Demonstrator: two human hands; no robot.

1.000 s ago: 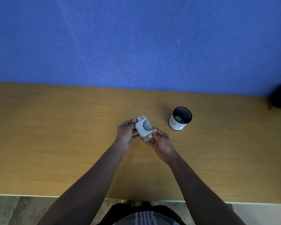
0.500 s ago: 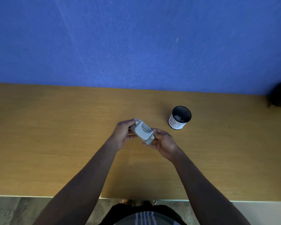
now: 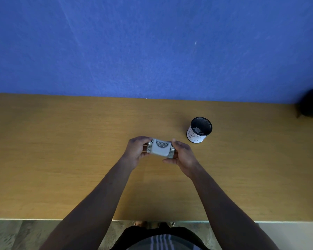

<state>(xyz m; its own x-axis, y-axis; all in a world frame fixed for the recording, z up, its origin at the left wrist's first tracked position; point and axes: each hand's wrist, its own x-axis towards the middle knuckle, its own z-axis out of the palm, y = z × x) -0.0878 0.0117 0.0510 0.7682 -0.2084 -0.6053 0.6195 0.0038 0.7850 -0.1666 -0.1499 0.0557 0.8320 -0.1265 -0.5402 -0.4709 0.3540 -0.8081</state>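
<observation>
Grey, metal-ended small device [image 3: 160, 148] held level above the middle of a wooden table [image 3: 61, 141], the left hand [image 3: 136, 149] gripping its nine o'clock end and the right hand [image 3: 183, 153] its three o'clock end, fingers curled round it, with a black mesh cup [image 3: 200, 129] standing near at two o'clock.

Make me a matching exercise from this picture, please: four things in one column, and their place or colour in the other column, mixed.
Things:
1. grey box
2. black cup
3. wall
4. table

Place or colour:
a. blue
b. brown wood
c. held between the left hand and the right hand
d. stands on the table, right of the hands

Pairs: 1-c, 2-d, 3-a, 4-b.
</observation>
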